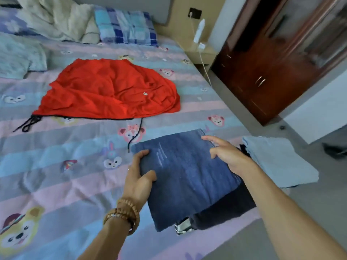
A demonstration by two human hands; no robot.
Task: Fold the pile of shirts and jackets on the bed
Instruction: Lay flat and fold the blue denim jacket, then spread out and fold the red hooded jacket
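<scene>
While left hand [138, 177] grips folded denim rectangle [187, 177], red garment [109, 89] lies crumpled.

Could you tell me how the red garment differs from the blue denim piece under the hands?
The red garment lies spread and rumpled; the blue denim piece is folded flat into a rectangle. The red garment lies untouched mid-bed; the denim tops a stack, left hand gripping its edge, right hand resting on it. Both lie on the bed.
</scene>
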